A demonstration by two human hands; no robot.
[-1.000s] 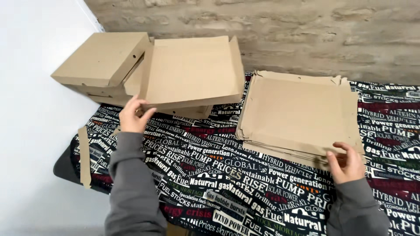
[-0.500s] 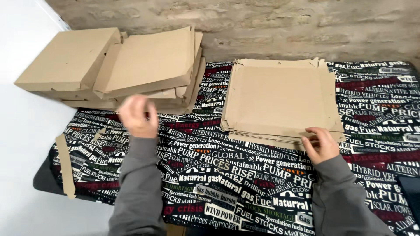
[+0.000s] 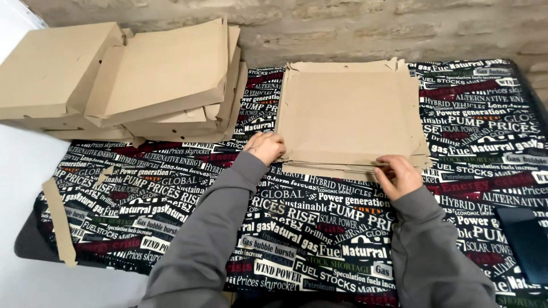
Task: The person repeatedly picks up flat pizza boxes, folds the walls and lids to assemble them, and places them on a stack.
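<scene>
Both hands at the near edge of the flat cardboard stack

The left hand (image 3: 264,147), which was by the folded boxes (image 3: 131,85) at upper left a second ago, now touches the near-left corner of the flat cardboard stack (image 3: 351,111) at centre right, fingers curled. The right hand (image 3: 398,175) still pinches the stack's near edge, on the printed tablecloth (image 3: 171,194).

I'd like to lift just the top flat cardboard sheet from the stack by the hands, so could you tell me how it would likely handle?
The top sheet looks thin and wide, so it is probably light and may sag if lifted by one edge. The flat stack has uneven edges, so sheets likely slide easily when pushed. Both hands, left and right, touch its near edge.
</scene>
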